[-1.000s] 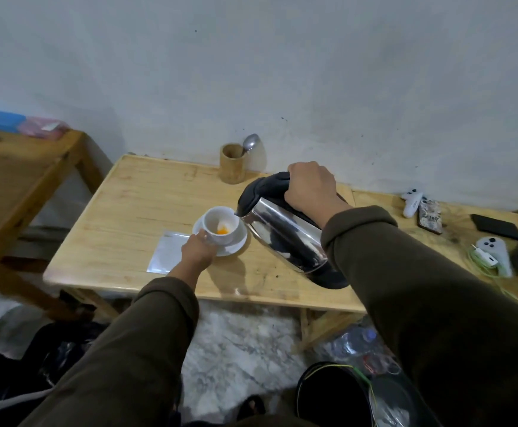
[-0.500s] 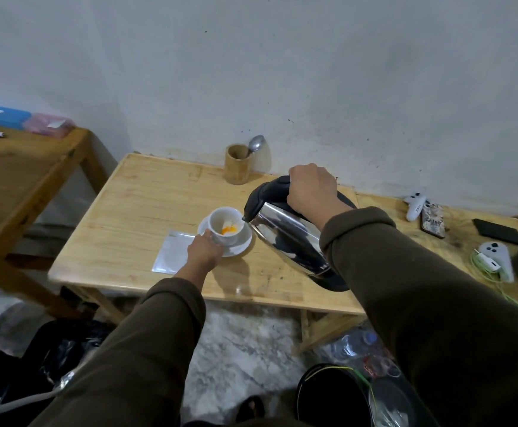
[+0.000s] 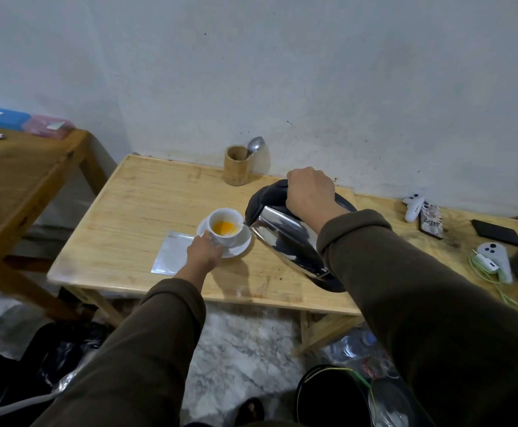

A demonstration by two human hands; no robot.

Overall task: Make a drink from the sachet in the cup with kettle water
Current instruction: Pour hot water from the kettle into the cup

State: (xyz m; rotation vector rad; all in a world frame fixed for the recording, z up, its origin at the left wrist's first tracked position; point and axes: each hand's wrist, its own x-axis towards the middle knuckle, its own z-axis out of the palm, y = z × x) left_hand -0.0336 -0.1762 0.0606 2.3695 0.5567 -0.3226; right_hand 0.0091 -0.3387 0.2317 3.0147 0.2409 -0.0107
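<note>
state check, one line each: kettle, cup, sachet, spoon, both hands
kettle: tilted, spout at the cup rim
cup: upright on saucer, orange liquid inside
sachet: flat on the table, left of the saucer
spoon: standing in wooden holder, bowl up
left hand: steadying the cup
right hand: gripping the kettle handle

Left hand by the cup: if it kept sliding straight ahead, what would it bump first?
The left hand already touches the white cup on its saucer, so it would likely push the cup first.
</note>
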